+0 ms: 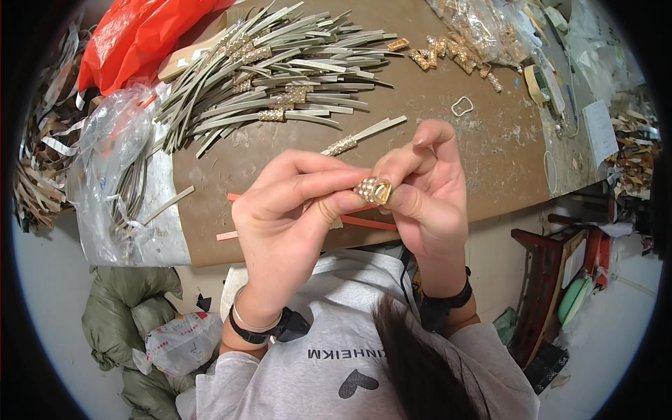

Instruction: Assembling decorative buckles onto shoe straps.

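My left hand (294,210) and my right hand (427,189) meet above the near edge of the brown worktable (490,161). Between the fingertips of both sits a small gold buckle studded with rhinestones (373,190). My left hand also pinches the end of a pale strap, mostly hidden by the fingers. Beyond my hands lies a grey strap with a gold buckle threaded on it (360,138). Two thin red strips (371,222) lie under my hands.
A large heap of grey straps (280,70), some with buckles, covers the far left. Loose gold buckles (448,52) and a clear bag of them (483,28) lie far right. A red plastic bag (133,38), tape roll (533,82) and wooden stool (553,273) are around.
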`<state>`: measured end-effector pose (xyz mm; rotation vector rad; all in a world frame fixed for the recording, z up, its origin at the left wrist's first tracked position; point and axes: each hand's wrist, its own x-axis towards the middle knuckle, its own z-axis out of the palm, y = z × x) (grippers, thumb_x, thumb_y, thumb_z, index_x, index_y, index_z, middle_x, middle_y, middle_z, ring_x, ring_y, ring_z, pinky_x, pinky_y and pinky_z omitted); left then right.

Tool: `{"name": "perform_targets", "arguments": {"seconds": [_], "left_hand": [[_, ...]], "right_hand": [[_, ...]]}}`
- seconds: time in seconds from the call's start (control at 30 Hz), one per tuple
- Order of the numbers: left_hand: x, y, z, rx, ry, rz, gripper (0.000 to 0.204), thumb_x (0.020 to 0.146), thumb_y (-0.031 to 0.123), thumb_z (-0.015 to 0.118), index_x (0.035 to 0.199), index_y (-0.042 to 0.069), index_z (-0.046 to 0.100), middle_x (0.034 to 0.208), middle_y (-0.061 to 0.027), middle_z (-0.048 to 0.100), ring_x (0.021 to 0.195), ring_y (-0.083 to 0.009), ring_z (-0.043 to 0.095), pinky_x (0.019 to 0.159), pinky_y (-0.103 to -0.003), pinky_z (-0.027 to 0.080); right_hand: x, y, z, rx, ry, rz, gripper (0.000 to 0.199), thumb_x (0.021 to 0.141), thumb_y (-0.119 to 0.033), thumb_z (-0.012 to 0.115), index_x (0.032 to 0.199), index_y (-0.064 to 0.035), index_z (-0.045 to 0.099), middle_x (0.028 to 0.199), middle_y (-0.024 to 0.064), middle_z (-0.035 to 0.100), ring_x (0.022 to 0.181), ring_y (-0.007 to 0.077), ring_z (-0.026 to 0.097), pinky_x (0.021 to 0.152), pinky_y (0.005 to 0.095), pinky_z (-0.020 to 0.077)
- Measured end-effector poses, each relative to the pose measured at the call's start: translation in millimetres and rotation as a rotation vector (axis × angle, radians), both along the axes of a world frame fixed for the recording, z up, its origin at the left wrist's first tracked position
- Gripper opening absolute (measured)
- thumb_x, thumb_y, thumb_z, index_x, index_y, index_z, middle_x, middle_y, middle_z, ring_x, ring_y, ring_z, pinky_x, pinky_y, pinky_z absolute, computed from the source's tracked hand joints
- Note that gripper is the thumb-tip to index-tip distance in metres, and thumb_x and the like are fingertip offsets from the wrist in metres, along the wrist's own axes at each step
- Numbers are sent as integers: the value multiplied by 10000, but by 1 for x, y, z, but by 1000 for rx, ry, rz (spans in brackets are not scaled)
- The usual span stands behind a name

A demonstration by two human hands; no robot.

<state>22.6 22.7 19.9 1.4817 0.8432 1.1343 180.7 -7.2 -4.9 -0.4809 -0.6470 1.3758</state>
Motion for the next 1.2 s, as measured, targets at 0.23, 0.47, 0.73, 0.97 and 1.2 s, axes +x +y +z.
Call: {"name": "perform_targets", "arguments": {"seconds": [0.23,0.47,0.73,0.97,1.2], "left_hand": [[4,-3,7,78,54,83,218,721,-70,691,917,21,727,884,-90,654,795,-154,618,672,-246,492],[1,-1,8,197,137,125,180,740,-83,684,911,-28,695,901,-97,618,827,-154,595,705,-234,480],[6,-10,26,416,439,243,227,709,-104,687,909,4,686,840,-84,597,726,-162,577,579,-256,472],[0,-11,30,446,617,184,276,678,-89,703,927,31,692,799,-78,580,685,-177,573,559,-269,453],[3,5,0,488,803,74,194,721,15,708,907,59,676,809,-45,584,614,-190,561,522,-290,430]], "right_hand": [[-4,8,0,59,18,4,572,787,128,620,1236,-90,341,915,125,582,859,168,594,782,286,514],[-9,6,4,123,49,-11,676,788,155,581,1342,-93,282,1088,130,509,952,158,561,818,274,491],[-10,0,6,174,-479,-271,190,819,3,662,1006,34,661,1141,106,485,1040,171,526,807,266,501],[13,-12,-4,2,-202,-272,212,847,30,609,1056,38,651,1071,80,517,953,169,528,751,280,493],[33,-15,-11,-374,-444,-252,223,870,36,575,1084,53,637,1041,83,561,889,147,597,745,237,493]]}}
